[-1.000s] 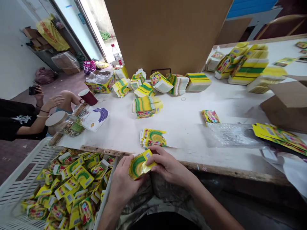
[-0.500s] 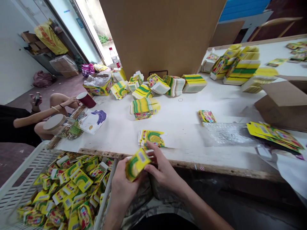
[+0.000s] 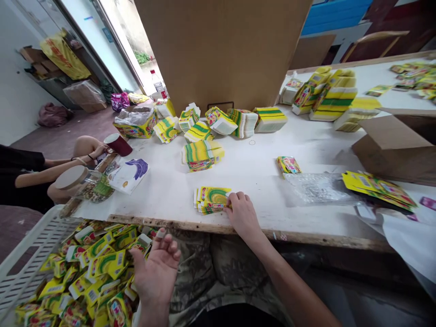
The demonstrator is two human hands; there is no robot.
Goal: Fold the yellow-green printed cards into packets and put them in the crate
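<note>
My left hand hangs palm up at the right rim of the white crate, fingers loosely spread and holding nothing. The crate is heaped with several folded yellow-green cartons. My right hand rests on the table's front edge, its fingertips touching the right side of a small stack of flat yellow-green carton blanks. Whether those fingers pinch a blank is not visible.
More stacks of blanks lie mid-table and along a big cardboard sheet. A clear plastic bag, a brown box and flat yellow sheets sit right. Another person's arm is left, near a jar and red cup.
The folded carton held in both hands is gone from them; my left hand moved down-left to the crate and opened. My right hand reached forward to the stack of blanks.
</note>
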